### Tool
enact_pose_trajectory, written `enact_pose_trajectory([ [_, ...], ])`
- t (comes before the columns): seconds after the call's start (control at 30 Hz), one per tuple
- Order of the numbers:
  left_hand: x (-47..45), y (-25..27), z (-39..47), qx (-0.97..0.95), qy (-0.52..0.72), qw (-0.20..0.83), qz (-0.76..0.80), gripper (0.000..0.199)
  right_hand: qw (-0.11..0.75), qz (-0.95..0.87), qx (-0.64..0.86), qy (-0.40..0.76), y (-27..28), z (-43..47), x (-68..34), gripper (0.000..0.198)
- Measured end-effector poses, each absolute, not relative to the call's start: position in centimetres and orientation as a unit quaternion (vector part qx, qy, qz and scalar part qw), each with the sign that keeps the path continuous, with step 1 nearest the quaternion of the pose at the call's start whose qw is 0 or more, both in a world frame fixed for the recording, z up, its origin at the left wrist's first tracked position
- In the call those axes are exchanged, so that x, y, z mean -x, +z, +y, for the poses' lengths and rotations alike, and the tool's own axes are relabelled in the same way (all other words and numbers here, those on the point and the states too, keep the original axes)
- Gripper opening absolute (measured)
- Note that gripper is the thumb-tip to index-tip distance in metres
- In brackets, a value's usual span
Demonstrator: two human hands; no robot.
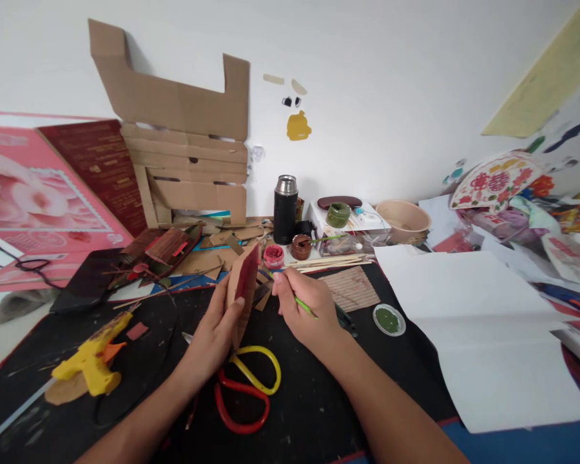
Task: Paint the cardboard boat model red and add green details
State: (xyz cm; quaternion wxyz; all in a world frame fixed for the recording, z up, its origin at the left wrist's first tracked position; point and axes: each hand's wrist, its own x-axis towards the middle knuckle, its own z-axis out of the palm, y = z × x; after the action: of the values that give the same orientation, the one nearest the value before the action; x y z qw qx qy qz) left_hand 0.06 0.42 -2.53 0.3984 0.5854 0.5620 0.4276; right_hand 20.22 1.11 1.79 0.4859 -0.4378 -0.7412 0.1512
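Head view, nearest first: red-and-yellow-handled scissors (245,388) flat on the black paint-flecked work mat (319,399), just below both wrists. Left of these, a yellow hot-glue gun (93,362) lying on its side, well apart from the hands. Above the scissors, the left hand (216,332) cupped around a small brown cardboard piece with a red-painted face (242,288), fingers and thumb clamping its lower edge, piece upright over the mat. Just beside it, the right hand (305,309) pinching a thin green-handled brush (294,298) between thumb and fingertips, brush end pointing towards the red face; actual contact impossible to tell. Right of that hand, a round white lid of green paint (389,319) and a large white paper sheet (488,335). Further back, a small open pot of red paint (273,256), a brown pot (300,246), a black steel-capped flask (285,210). Farthest, flattened brown cardboard (183,135) against the white wall.
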Motion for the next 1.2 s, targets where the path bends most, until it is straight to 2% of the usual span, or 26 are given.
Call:
enact_pose_trajectory([
  [0.4,-0.17,-2.67,0.28,-0.614,0.429,0.395,0.532,0.070,0.512,-0.729,0.429,0.152,2.00,1.19,-20.34,0.035],
  [0.73,-0.09,-2.52,0.38,-0.600,0.431,0.396,0.545,0.069,0.455,-0.760,0.442,0.144,1.61,0.96,-20.05,0.041],
  [0.9,-0.07,-2.80,0.46,-0.601,0.431,0.388,0.550,0.069,0.478,-0.739,0.442,0.174,1.73,0.94,-19.98,0.040],
  [1.2,0.10,-3.11,0.46,-0.615,0.432,0.393,0.529,0.069,0.508,-0.725,0.443,0.145,1.89,1.23,-20.39,0.036],
])
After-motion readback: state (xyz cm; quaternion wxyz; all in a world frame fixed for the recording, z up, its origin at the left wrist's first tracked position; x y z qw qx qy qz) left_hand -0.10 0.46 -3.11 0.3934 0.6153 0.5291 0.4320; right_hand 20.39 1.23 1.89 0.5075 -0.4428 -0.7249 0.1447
